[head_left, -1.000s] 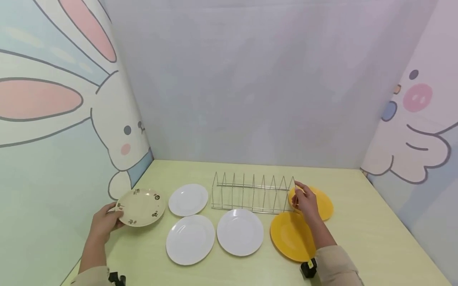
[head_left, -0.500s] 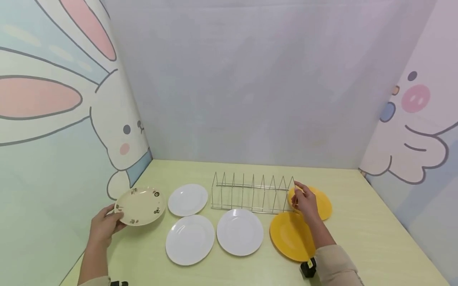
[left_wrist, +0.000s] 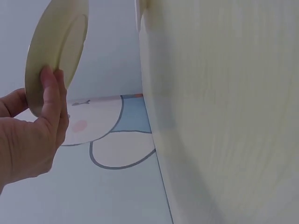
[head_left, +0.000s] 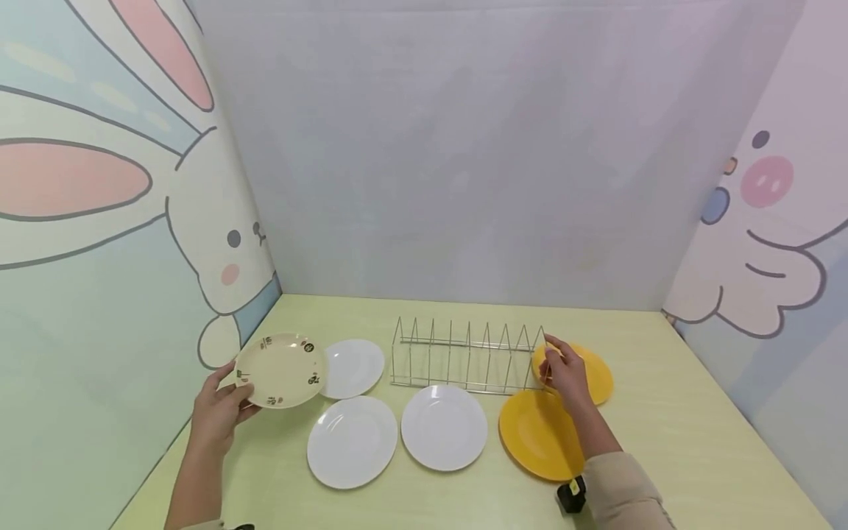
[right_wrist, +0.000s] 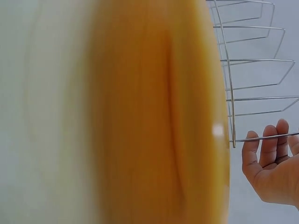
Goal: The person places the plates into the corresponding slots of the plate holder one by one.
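My left hand (head_left: 215, 412) pinches the left rim of a cream plate (head_left: 281, 370) with small dark printed motifs, thumb on top and fingers beneath. The left wrist view shows that plate (left_wrist: 58, 42) raised off the table, its underside facing the camera. At the right end of a wire dish rack (head_left: 468, 346), my right hand (head_left: 566, 375) grips the end wire. In the right wrist view the fingers of that hand (right_wrist: 275, 172) curl around the wire of the rack (right_wrist: 257, 99). The rack's slots hold no plates.
Three white plates lie left and front of the rack: a rear one (head_left: 354, 368), a front-left one (head_left: 352, 442) and a middle one (head_left: 444, 427). Two yellow plates lie at the right, one in front (head_left: 539, 434), another (head_left: 596, 375) partly behind the right hand. Printed walls enclose the table.
My left hand has carried the cream plate to the right and slightly up, so it now overlaps the rear white plate in the head view. The right hand stays on the rack.
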Demonstrator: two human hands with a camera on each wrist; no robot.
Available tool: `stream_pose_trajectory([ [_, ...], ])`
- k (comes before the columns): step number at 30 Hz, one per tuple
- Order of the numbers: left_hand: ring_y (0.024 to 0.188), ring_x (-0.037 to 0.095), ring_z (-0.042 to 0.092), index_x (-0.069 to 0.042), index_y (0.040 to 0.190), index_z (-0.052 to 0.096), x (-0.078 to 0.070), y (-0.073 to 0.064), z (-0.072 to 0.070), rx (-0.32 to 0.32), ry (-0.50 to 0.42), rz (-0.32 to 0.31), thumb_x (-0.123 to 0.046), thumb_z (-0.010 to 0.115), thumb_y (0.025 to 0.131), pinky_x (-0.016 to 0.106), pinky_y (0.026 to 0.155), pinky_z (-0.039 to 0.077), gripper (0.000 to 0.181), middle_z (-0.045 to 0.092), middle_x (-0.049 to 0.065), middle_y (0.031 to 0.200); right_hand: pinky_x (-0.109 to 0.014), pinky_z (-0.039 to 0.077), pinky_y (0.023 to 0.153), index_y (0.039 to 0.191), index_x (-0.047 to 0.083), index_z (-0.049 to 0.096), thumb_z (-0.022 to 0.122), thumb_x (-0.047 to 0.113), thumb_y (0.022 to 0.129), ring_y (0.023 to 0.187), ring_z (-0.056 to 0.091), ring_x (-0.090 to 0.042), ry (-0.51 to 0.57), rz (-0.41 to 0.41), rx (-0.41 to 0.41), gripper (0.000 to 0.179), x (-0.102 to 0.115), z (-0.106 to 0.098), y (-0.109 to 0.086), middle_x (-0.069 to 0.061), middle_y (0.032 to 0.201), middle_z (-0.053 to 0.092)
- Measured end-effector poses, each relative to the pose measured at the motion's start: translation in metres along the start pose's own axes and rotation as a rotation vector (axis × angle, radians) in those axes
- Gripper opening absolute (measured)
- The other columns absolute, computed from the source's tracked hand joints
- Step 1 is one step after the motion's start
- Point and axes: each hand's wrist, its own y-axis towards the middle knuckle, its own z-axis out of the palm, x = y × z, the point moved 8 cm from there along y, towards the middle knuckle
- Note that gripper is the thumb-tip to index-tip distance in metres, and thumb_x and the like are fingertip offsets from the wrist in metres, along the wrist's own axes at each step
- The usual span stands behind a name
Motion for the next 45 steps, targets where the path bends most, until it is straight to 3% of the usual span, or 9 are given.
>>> stream_pose_trajectory([
  [7,0.077,0.009,0.063,-0.013,0.149,0.014,-0.006,0.0,0.029,-0.006,-0.031,0.026,0.002,0.045,0.094,0.028,0.072,0.053,0.065,0.049,0.014,0.106,-0.038,0.051,0.063,0.139,0.012,0.042,0.041,0.025,0.101,0.064,0.052,-0.029,-0.017,-0.022,0.005,0.041,-0.001,0.001,0.001,-0.019,0.074,0.053],
  [16,0.076,0.01,0.064,-0.015,0.146,0.024,-0.017,-0.002,0.064,-0.05,-0.051,0.104,0.004,0.048,0.092,0.028,0.07,0.054,0.063,0.048,0.018,0.11,-0.038,0.051,0.063,0.139,0.011,0.042,0.043,0.026,0.1,0.065,0.054,-0.031,-0.029,-0.047,0.015,0.042,0.003,0.001,0.003,-0.023,0.077,0.055],
  [23,0.077,0.01,0.061,-0.014,0.147,0.023,-0.027,-0.007,0.089,-0.062,-0.116,0.163,0.003,0.051,0.092,0.024,0.068,0.053,0.064,0.046,0.017,0.109,-0.035,0.052,0.064,0.14,0.01,0.042,0.045,0.032,0.099,0.065,0.055,-0.027,-0.049,-0.056,0.027,0.046,0.001,0.002,0.006,-0.024,0.08,0.058],
  [33,0.086,0.016,0.06,-0.018,0.145,0.026,-0.035,-0.004,0.132,-0.058,-0.161,0.214,-0.001,0.052,0.093,0.026,0.072,0.053,0.061,0.047,0.015,0.11,-0.033,0.052,0.064,0.14,0.012,0.042,0.045,0.031,0.099,0.068,0.056,-0.027,-0.058,-0.025,0.012,0.045,-0.005,-0.001,0.001,-0.022,0.081,0.056],
  [40,0.088,0.019,0.06,-0.015,0.144,0.029,-0.041,0.002,0.153,-0.039,-0.193,0.273,0.001,0.053,0.092,0.027,0.072,0.053,0.059,0.048,0.016,0.11,-0.033,0.052,0.064,0.14,0.011,0.042,0.045,0.032,0.099,0.066,0.055,-0.025,-0.056,-0.03,0.011,0.046,-0.005,0.0,0.003,-0.022,0.08,0.057],
  [45,0.083,0.017,0.06,-0.012,0.142,0.036,-0.042,0.007,0.161,-0.083,-0.228,0.312,0.004,0.055,0.09,0.027,0.069,0.054,0.058,0.051,0.016,0.105,-0.033,0.051,0.064,0.14,0.012,0.043,0.045,0.031,0.099,0.066,0.055,-0.026,-0.052,-0.028,0.015,0.045,-0.003,-0.001,0.003,-0.019,0.079,0.058],
])
